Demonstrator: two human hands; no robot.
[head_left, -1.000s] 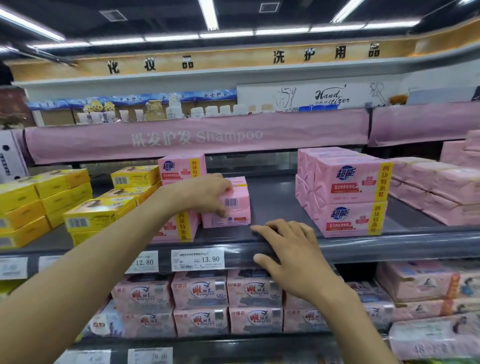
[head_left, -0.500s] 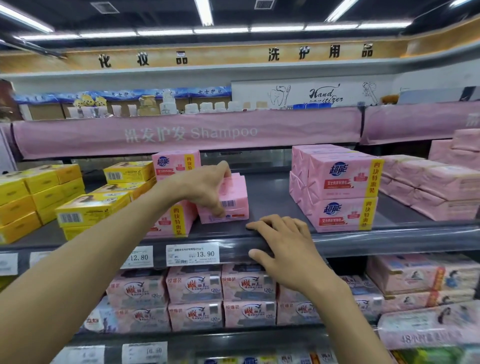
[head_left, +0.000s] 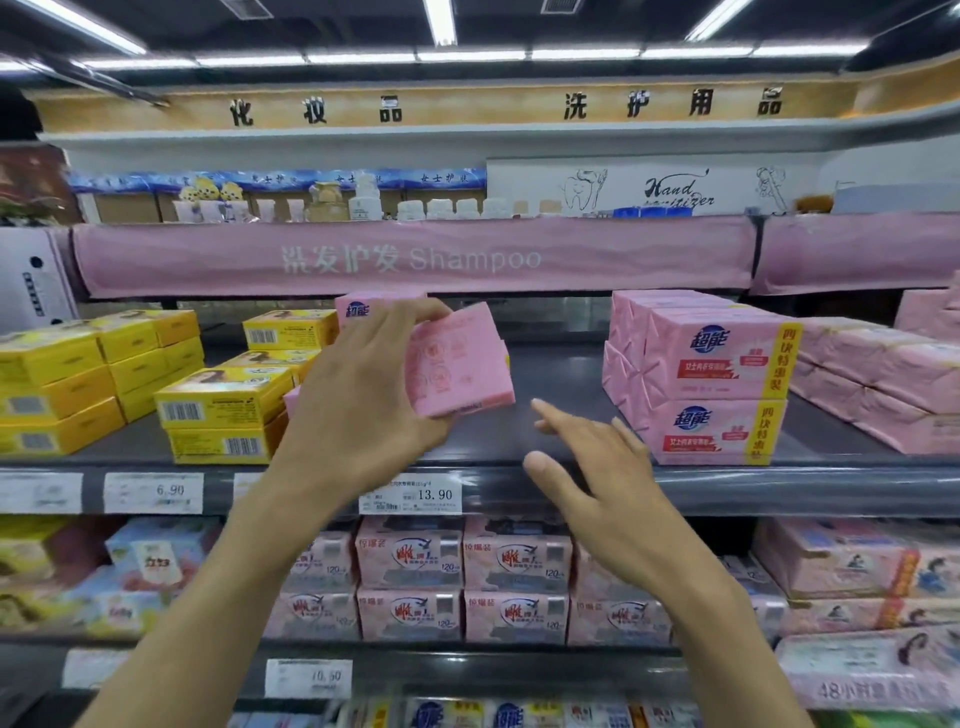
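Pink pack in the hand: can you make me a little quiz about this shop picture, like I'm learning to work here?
1. True or false: the right hand is holding a pack.
2. Which hand grips the tilted pink pack? A. the left hand B. the right hand C. neither
3. Fill in: the price tag on the shelf edge just below the pink pack reads ____.

Key: 1 false, it is open and holds nothing; 2 A; 3 13.90.

Yellow boxes (head_left: 223, 395) left, stacked pink packs (head_left: 719, 384) right, price tag (head_left: 410, 494) below
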